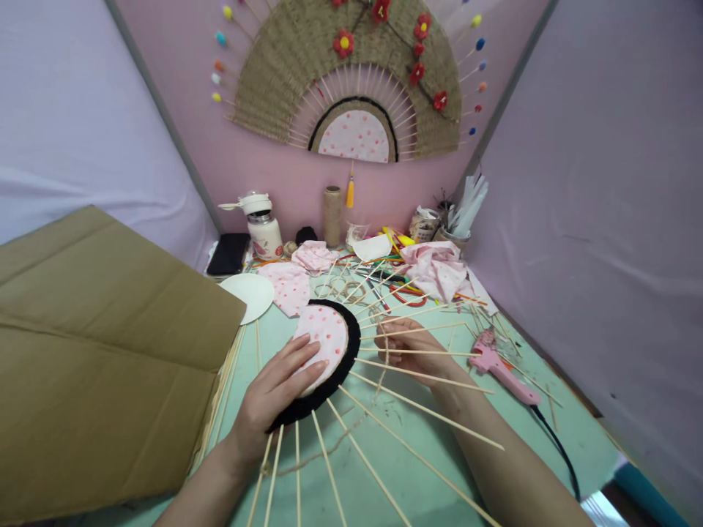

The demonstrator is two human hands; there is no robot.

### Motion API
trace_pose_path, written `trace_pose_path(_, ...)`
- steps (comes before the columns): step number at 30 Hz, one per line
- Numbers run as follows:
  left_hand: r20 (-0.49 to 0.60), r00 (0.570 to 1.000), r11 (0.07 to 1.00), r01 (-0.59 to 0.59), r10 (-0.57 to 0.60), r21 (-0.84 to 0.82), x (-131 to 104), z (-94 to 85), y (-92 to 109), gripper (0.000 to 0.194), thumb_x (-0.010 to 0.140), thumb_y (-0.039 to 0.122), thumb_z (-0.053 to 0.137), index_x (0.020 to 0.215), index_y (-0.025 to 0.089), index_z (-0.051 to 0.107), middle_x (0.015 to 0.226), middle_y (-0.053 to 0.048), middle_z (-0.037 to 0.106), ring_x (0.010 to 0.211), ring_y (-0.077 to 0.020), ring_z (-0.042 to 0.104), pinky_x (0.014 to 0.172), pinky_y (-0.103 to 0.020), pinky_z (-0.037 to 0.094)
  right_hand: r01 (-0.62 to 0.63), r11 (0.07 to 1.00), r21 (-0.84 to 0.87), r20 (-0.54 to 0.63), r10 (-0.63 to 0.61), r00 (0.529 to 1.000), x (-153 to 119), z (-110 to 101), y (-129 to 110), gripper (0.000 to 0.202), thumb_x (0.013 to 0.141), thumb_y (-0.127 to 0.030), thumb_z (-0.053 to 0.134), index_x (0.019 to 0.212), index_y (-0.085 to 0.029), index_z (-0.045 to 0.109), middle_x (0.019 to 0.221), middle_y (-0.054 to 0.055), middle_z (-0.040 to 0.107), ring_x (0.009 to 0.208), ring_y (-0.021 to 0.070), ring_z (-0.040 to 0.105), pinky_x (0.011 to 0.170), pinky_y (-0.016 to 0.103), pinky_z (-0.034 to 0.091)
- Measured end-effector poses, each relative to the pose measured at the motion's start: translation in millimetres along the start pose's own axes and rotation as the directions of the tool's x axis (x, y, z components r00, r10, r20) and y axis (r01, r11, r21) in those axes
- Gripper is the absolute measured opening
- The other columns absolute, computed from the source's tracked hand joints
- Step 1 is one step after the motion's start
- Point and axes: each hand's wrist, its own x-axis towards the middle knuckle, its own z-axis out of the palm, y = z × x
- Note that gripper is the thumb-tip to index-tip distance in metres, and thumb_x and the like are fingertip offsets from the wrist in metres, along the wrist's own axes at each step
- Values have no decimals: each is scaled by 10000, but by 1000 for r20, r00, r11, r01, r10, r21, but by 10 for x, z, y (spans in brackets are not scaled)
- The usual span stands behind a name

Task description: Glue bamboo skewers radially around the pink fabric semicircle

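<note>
Cardboard (104, 351): tilted at our far left.
Left hand (283, 380): spread over the fan's (354, 344) dotted cloth (328, 322); whether our thumb grips beneath, we cannot tell.
Fan: before us, under our left hand, its sticks (334, 483) radiating.
Twine (348, 432): runs across the sticks.
Right hand (409, 348): we pinch the twine among the sticks.
Glue gun (505, 372): lies right of our forearm.

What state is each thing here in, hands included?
Fan frame: sticks splayed
Twine: slack, running across sticks
Left hand: laid over fan frame, fingers extended
Right hand: curled among sticks, grip unclear
Bottle: flip lid raised
Phone: lying flat, screen dark
Large spotted cloth: crumpled
Glue gun: lying down, cord attached, power unclear
Wall fan: spread open
</note>
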Motion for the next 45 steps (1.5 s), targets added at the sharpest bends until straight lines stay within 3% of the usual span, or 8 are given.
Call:
trace_pose_path(11,-15,1000,1000,-8,8,4,-35,33,-50,371,998,344,414,1297,226,597,1328,-121,606,1320,-259,492,1098,-480,415,-19,1000,21,52,18,999,6,0,22,436,652,-265,806,543,-181,393,515,-96,267,479,37,171,430,193,145)
trace_pose_path(23,0,999,999,-33,33,7,-40,30,-73,370,1007,300,392,1314,225,585,1340,-118,599,1338,-258,474,1110,-482,401,20,1000,11,22,-20,1000,3,-3,31,440,651,-255,816,557,-183,392,536,-95,249,501,44,158,439,194,144)
trace_pose_path(27,2,999,999,-38,38,-2,-37,27,-69,398,1006,364,381,1321,219,577,1343,-126,594,1337,-273,471,1108,-501,399,44,999,16,7,-44,999,-4,20,18,433,653,-255,814,558,-180,398,542,-100,232,501,42,149,441,186,153)
trace_pose_path(34,8,999,999,-41,41,-1,-36,27,-74,363,1005,278,397,1309,215,585,1338,-122,599,1333,-272,472,1106,-492,398,42,999,9,-15,-41,999,-5,13,20,421,621,-292,832,556,-181,431,517,-84,310,482,45,193,423,186,162)
trace_pose_path(40,13,999,999,-32,32,-5,-27,28,-57,373,1003,327,399,1300,208,591,1334,-128,598,1330,-274,473,1112,-494,391,57,998,-12,-59,-58,997,-14,37,31,456,578,-353,855,572,-190,429,511,-89,313,474,44,200,423,185,160)
trace_pose_path(45,-18,1000,999,-4,5,32,-18,21,-31,368,1009,280,370,1302,234,588,1332,-109,603,1333,-254,473,1113,-484,392,72,993,-98,-113,-83,990,-7,19,36,312,666,-343,798,641,-171,540,540,-60,409,468,46,272,434,190,189)
